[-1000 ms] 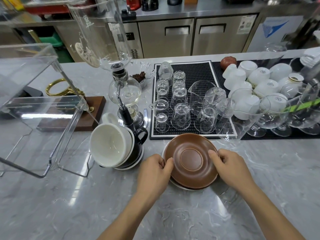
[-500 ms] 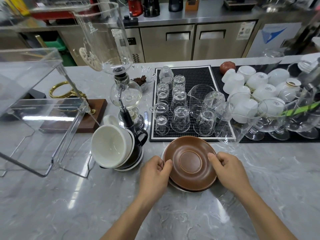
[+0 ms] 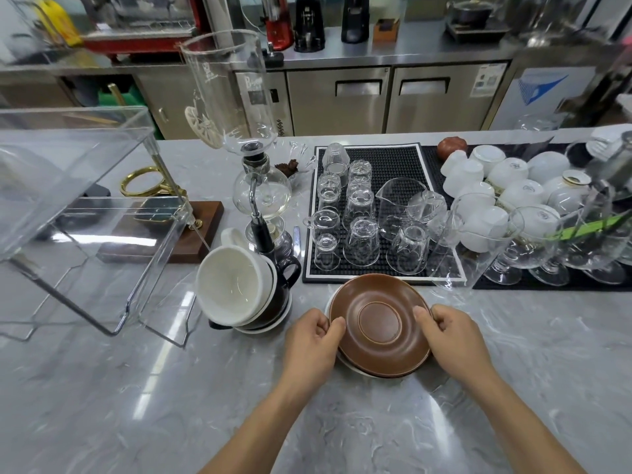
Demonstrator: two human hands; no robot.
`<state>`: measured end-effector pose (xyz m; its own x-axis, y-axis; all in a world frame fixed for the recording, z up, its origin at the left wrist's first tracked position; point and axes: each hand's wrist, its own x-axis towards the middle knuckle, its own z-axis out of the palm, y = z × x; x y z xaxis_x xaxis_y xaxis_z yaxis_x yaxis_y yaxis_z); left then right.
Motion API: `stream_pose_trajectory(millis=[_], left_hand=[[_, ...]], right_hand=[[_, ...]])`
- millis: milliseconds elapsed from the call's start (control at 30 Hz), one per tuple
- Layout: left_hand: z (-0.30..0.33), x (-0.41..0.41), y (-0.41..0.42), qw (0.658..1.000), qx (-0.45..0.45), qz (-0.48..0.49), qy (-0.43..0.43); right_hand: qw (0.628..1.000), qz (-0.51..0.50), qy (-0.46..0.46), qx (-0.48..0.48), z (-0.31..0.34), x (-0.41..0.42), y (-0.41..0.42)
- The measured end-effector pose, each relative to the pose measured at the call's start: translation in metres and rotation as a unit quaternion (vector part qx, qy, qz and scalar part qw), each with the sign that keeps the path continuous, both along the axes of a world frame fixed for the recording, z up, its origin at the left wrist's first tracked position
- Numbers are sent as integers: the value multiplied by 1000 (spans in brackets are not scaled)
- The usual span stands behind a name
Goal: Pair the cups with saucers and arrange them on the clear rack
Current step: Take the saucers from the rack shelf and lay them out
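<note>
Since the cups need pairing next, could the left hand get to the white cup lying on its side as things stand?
Probably yes, once freed: the left hand grips the brown saucer, and bare counter separates it from the white cup just to its left.

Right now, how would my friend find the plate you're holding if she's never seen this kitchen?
Start at the black mat covered with upside-down glasses on the grey marble counter. Just in front of it, nearest you, lies the brown saucer, with the left hand and right hand gripping its sides. It's the only brown dish; the cups nearby are white or black.

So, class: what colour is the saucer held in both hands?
Brown saucer, clearest in the head view.
</note>
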<state>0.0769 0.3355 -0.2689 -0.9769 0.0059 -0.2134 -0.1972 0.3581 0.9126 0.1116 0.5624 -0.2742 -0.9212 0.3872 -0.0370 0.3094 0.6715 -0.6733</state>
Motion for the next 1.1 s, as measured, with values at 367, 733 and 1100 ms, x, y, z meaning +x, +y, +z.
stream_pose_trajectory(millis=[367, 733, 1100], left_hand=[[22, 28, -12, 996, 51, -2, 72], [30, 91, -117, 997, -42, 17, 66], [15, 106, -210, 993, -109, 38, 37]], right_hand=[[998, -13, 53, -23, 26, 36, -17], [998, 65, 13, -14, 36, 83, -104], [995, 89, -41, -11, 2, 84, -193]])
